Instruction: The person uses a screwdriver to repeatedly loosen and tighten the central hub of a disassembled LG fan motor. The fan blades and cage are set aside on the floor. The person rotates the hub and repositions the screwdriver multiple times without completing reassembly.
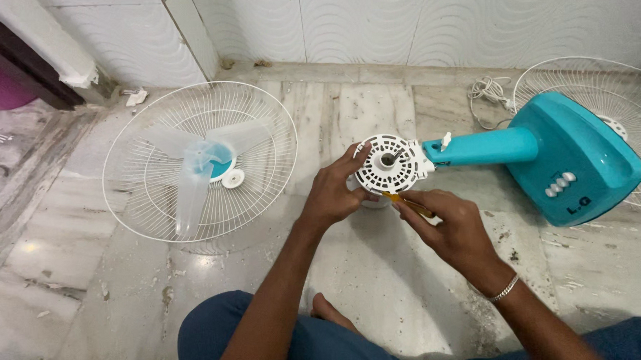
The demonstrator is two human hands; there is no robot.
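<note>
A teal table fan lies on its side on the marble floor, its base [574, 160] at the right and its neck [481, 147] pointing left. My left hand [333, 191] grips the white round motor housing [389, 163] at the neck's end, fingers on its left rim. My right hand [451, 226] holds a yellow-handled screwdriver [408, 202] just under the housing, its tip against the lower rim.
A white wire guard [200, 159] lies on the floor at the left with a translucent blue blade [201, 166] and a small white cap [232, 179] in it. A second wire guard [595, 85] sits behind the base, a coiled white cord [489, 90] near the wall. My knees and foot are below.
</note>
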